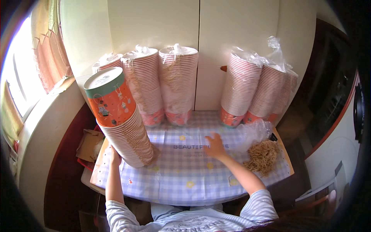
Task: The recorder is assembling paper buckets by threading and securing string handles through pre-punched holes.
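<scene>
A tall nested stack of paper tubs [124, 133] stands upside down at the table's left, its top tub orange and green with printed figures. At its lower left side, my left hand [115, 156] grips the stack, with the fingers partly hidden behind it. Over the middle of the table, my right hand [217, 146] is open with fingers spread and nothing in it. Right of that hand lie a tangled bundle of tan string or rubber bands [262, 156] and crumpled clear plastic [255, 133].
Plastic-wrapped tub stacks stand along the back: several at left, including a tall one [178, 83], and several at right, including another [241, 89]. A checked cloth [174, 185] covers the table. Beyond its left edge is an opened cardboard box [89, 145]; cabinet doors [154, 23] rise behind.
</scene>
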`<state>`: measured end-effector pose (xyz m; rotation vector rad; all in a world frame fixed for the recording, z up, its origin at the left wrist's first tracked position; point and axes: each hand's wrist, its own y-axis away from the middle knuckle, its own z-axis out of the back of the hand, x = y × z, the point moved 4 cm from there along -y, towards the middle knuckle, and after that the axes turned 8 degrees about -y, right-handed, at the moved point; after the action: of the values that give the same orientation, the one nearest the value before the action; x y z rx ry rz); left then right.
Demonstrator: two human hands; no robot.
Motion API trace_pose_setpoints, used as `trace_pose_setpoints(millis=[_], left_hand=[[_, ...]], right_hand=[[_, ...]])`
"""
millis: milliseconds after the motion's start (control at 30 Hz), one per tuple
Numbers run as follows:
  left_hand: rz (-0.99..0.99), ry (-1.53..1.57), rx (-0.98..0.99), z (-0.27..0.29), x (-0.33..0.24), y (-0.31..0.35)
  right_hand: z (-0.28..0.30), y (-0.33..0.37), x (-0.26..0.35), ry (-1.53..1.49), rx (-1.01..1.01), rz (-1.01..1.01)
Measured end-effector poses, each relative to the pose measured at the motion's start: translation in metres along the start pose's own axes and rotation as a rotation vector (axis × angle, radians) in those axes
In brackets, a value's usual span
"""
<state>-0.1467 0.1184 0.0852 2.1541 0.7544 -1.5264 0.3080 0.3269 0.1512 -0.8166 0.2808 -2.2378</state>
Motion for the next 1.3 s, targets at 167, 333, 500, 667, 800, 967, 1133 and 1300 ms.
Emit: trace_pose_setpoints(millis=[167,333,500,667,800,967,1133,1300], left_hand=[[0.095,0.095,-0.086,0.007,0.020,-0.002],[0.068,0.135,-0.051,-0.009,0.013,0.004],[0.065,0.094,-0.017,-0.029,0.030,-0.002],[0.181,0.039,0.040,-0.063,0.042,0.014],[0.189,0.058,0.129,-0.114,0.049,0.025],[0.245,0.015,0.165,-0.137,0.084,0.023],[0.204,-0.068,0.325,-0.187,0.083,0.035],[-0.132,-0.254,0.372,-0.195,0.071,0.041]], right_hand=[[0.076,0.025,-0.092,0.256,-0.329,-0.209],[0.117,0.035,-0.131,0.314,-0.393,-0.610],[0.109,0.048,-0.214,0.133,-0.405,-0.484],[0.107,0.030,-0.168,-0.159,-0.355,-0.364],[0.109,0.026,-0.174,-0.279,-0.316,-0.362],[0.122,0.001,-0.101,-0.725,-0.393,-0.254],[0.159,-0.028,-0.041,-0.959,-0.325,-0.286],[0.188,-0.073,0.003,-1.067,-0.233,-0.238]])
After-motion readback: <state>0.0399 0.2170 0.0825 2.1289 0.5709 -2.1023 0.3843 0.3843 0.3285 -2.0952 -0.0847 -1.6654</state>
